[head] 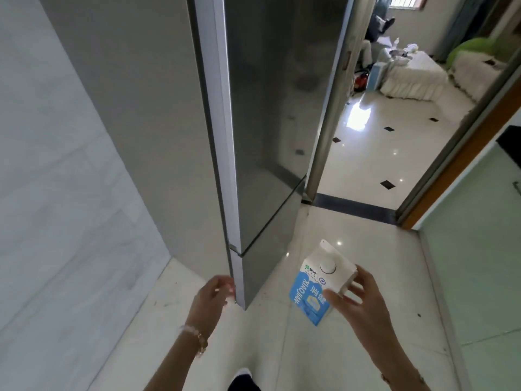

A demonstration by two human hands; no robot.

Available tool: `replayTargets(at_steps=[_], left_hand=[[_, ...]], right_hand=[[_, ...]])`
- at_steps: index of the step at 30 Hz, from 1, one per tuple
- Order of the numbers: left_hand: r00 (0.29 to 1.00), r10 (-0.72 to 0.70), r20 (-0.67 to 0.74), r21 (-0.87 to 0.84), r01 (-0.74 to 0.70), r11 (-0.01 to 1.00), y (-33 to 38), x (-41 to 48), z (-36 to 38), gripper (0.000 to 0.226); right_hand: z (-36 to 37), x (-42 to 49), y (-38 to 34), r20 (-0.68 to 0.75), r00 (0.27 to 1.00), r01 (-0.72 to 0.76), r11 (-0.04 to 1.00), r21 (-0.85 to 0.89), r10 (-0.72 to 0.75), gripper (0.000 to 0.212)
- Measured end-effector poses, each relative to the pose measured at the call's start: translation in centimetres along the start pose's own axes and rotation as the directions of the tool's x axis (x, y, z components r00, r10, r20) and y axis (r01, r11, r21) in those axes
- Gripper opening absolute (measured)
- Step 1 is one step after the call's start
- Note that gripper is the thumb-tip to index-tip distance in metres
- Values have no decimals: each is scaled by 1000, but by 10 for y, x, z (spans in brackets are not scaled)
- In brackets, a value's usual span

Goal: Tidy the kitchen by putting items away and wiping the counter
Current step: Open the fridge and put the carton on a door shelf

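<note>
- We observe the person standing before a tall grey refrigerator [282, 122] with both doors shut; the seam between the upper and lower door sits low in the view.
- The right hand [358, 297] holds a blue and white milk carton [315, 289] in the air above the floor [352, 221], just beside the lower door. The fingers [339, 297] wrap the upper body of the carton below its gabled top, and the white screw cap [328, 267] is on.
- The left hand [217, 292] is at the left front edge of the lower door, fingers loosely curled at the door's edge. We cannot tell whether they are hooked behind it or only touching; the hand carries nothing. A bracelet [197, 334] sits on that wrist.
- We judge the step in hand to be opening the refrigerator to put the carton away. No bench appears in this view, so its wiping cannot be assessed.
- Handling, as a judgement: the carton is coated paperboard, stiff at the corners but yielding on the flat panels. Its fill level is not visible, so its weight is unknown. A hard squeeze on the panels could dent it, and the coating may be slick if cold and damp.
- We recommend holding across two opposite corners of the body, kept upright, never by the cap or gable fold.
- Risk: a one-handed grip near the top may let a full carton swing or slip while the other hand pulls the door.
</note>
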State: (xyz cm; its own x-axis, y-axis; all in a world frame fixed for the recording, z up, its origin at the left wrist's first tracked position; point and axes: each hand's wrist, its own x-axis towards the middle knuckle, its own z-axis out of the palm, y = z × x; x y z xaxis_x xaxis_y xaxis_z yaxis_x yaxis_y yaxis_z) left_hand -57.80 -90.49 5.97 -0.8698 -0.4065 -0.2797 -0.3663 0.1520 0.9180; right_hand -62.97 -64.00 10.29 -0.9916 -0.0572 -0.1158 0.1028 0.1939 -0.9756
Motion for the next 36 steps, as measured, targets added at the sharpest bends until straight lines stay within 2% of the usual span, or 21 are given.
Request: replayTargets(at_steps=[2,4,9,13,17,20,21,23,25,28,36], left_hand=[[978,205,-39,34,-204,978,59,39,-14,20],[941,330,-71,34,-328,944,108,74,-25,34],[868,491,-70,165,-476,864,160,136,-34,66],[880,465,-96,142,-450,882,163,163,-29,77],[852,477,-215,111,-464,879,164,172,-24,71],[829,455,-326,117,-443,889,171,168,-15,64],[817,446,-365,124,-432,893,174,167,-11,62],[795,429,-429,131,-415,900,178,166,-5,59],[780,421,-463,142,-404,904,180,167,-2,57],[779,429,-458,172,-395,902,179,169,-2,57],[799,423,-427,210,-368,906,182,164,-2,61]], right_hand=[[15,18,-11,-45,999,16,1000,15,-15,58],[31,36,-23,-79,996,45,999,20,-43,59],[60,68,-47,-102,989,111,993,32,-107,58],[73,82,-63,-85,988,134,990,44,-130,73],[77,90,-70,-90,987,139,989,42,-135,85],[75,93,-71,-113,986,129,991,48,-123,61],[73,92,-71,-115,986,129,990,62,-121,62],[68,90,-71,-132,984,128,990,57,-119,76],[62,87,-73,-164,981,113,992,49,-104,74],[50,86,-73,-208,973,107,993,47,-95,56],[22,96,-96,-211,971,135,988,77,-116,50]])
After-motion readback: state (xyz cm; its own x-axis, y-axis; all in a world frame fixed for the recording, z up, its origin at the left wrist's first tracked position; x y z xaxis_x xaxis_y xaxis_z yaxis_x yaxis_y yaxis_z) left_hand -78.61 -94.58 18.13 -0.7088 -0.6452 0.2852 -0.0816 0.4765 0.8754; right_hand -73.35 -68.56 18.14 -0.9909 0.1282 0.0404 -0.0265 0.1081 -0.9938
